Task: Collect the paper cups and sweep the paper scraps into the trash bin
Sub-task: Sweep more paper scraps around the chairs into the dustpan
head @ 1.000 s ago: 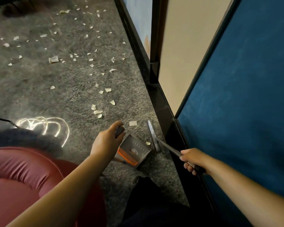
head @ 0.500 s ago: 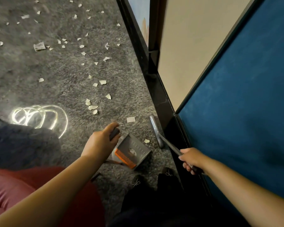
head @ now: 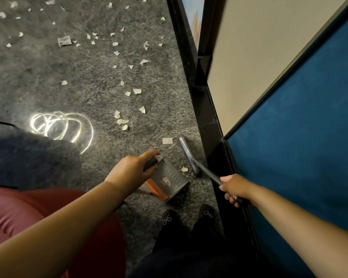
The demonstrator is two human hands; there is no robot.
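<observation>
My left hand (head: 132, 169) grips the dark handle of a grey dustpan (head: 169, 178) with an orange comb edge, resting on the grey carpet; a scrap lies inside it. My right hand (head: 234, 188) holds the metal handle of a broom (head: 187, 152), whose grey head lies on the carpet just right of the pan. One scrap (head: 184, 169) sits between pan and broom head, a rectangular scrap (head: 167, 140) just beyond. Many white paper scraps (head: 122, 121) are scattered across the carpet farther away. No paper cup or trash bin shows.
A black baseboard (head: 206, 121) and blue partition panel (head: 301, 137) run along the right. A red cushioned seat (head: 18, 213) and a dark fuzzy mat (head: 32, 157) are at the left. A glowing coil of light strip (head: 56, 125) lies on the carpet. My black shoes (head: 189, 219) are below the pan.
The view tilted slightly; the pan and broom head stay about where they were on the carpet. Both hands keep their grips.
</observation>
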